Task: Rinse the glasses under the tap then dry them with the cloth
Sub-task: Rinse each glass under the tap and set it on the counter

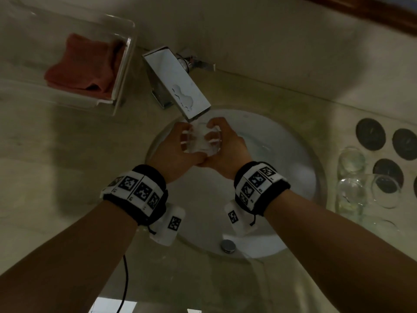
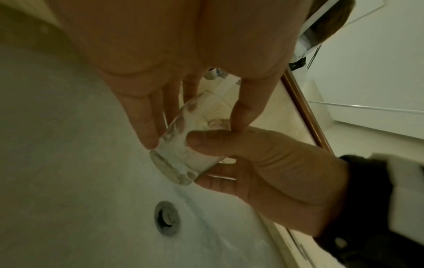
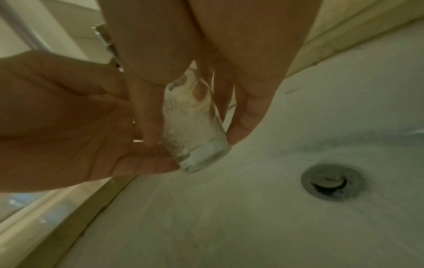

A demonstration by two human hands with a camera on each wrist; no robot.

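Both hands hold one clear glass just under the mouth of the flat chrome tap, over the white basin. My left hand grips its left side and my right hand grips its right side, thumbs meeting at the near side. In the left wrist view my left hand curls round the tilted glass, and the right thumb presses its wall. The right wrist view has my right hand round the glass, white froth inside it. A red cloth lies folded at the back left.
The cloth sits in a clear plastic tray on the counter. Three more glasses stand on the counter right of the basin, beside several black round discs. The drain lies below the hands. A black cable hangs at the front.
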